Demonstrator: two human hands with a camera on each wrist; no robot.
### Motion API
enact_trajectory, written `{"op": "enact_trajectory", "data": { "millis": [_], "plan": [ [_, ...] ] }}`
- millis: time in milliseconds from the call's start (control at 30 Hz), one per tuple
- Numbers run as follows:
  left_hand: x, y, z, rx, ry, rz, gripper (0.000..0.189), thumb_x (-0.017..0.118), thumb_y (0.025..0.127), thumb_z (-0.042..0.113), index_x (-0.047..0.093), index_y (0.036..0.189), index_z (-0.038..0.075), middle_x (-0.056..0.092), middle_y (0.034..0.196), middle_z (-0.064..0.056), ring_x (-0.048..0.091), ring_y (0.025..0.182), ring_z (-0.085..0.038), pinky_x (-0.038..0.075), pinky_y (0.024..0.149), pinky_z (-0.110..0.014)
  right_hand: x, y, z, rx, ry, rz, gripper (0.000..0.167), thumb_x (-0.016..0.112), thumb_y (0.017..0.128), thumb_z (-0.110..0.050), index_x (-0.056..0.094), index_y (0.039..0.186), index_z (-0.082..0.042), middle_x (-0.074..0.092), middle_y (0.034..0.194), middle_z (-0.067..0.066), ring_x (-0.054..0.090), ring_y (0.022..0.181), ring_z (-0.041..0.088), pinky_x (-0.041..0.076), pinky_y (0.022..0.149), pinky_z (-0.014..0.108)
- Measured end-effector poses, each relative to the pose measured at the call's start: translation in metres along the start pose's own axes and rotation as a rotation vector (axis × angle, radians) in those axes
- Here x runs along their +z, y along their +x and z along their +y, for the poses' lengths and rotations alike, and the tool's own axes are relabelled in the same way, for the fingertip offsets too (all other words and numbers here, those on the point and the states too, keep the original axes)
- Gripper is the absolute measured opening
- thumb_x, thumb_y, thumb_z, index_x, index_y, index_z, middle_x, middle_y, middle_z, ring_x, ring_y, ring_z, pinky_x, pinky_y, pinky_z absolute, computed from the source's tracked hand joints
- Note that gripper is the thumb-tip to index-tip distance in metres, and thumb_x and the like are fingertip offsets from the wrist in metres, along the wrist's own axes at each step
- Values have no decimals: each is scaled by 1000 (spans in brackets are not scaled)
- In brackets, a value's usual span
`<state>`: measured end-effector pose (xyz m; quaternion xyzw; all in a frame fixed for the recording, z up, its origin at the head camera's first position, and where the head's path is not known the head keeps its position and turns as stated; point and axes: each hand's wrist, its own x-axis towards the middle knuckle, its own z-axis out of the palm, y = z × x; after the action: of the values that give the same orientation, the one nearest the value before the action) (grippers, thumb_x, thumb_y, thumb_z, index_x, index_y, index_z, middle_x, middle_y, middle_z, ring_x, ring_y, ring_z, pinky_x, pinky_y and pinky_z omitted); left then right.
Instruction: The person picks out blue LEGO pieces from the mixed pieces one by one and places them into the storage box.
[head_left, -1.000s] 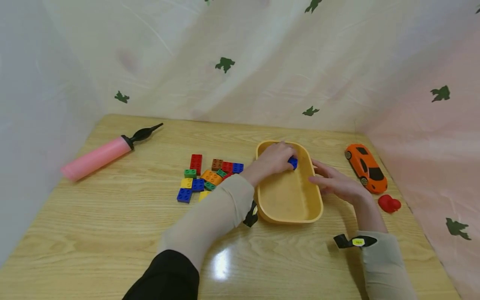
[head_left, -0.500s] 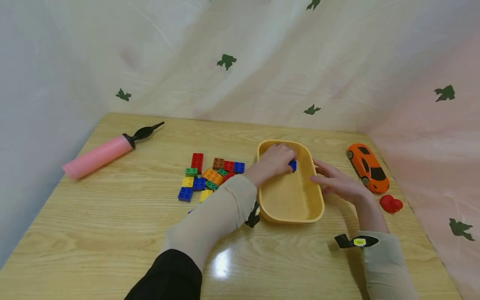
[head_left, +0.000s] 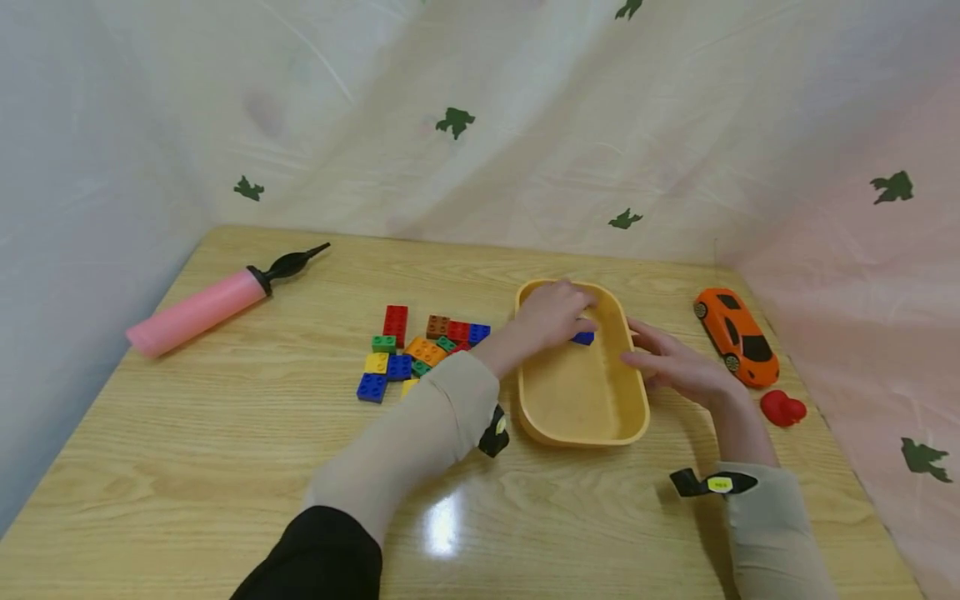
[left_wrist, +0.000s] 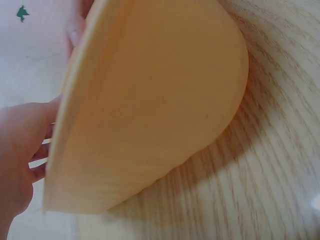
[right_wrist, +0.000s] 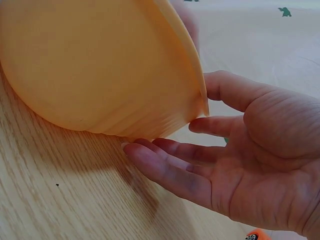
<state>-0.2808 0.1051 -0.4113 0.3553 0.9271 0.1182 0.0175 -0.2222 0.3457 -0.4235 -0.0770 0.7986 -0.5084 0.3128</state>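
My left hand [head_left: 553, 315] reaches over the left rim into a yellow plastic tub [head_left: 577, 417]. Its thumb and fingers are spread apart above a blue toy brick [head_left: 582, 337], which lies inside against the tub's right wall. In the left wrist view the tub's outer wall hides my fingertips. My right hand [head_left: 678, 365] rests at the tub's right side. In the right wrist view its thumb touches the rim, and the other fingers [right_wrist: 167, 172] extend loosely along the outside wall. Left of the tub lie several loose toy bricks [head_left: 425, 350], red, blue, green, orange, yellow and brown, partly behind my left arm.
A pink balloon pump [head_left: 198, 315] with a black nozzle lies at the far left of the wooden table [head_left: 210, 467]. On the right are an orange toy car [head_left: 737, 337] and a small red rubber duck [head_left: 783, 408]. A pale curtain hangs behind the table.
My left hand has let go of the blue brick, which now lies in the tub, and its fingers have lifted and spread. The right hand has stayed at the rim.
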Motion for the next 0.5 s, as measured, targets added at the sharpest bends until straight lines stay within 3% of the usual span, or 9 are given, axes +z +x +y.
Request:
{"op": "enact_trajectory", "data": {
  "millis": [267, 500],
  "plan": [
    [-17, -22, -11, 24, -152, 178, 36, 62, 103, 36, 71, 131, 15, 71, 129, 0, 64, 122, -20, 51, 106, -36, 1, -1, -1, 1, -8, 9, 74, 53, 108, -28, 10, 167, -25, 18, 170, 22, 51, 138, 43, 57, 99, 55],
    [-32, -42, -27, 11, -210, 202, 35, 58, 106, 35, 69, 133, 15, 70, 134, -1, 63, 129, -20, 49, 112, -36, 2, -1, -2, 11, -16, 19, 75, 54, 107, -29, 10, 167, -26, 16, 171, 20, 46, 141, 45, 56, 100, 56]
  ]
}}
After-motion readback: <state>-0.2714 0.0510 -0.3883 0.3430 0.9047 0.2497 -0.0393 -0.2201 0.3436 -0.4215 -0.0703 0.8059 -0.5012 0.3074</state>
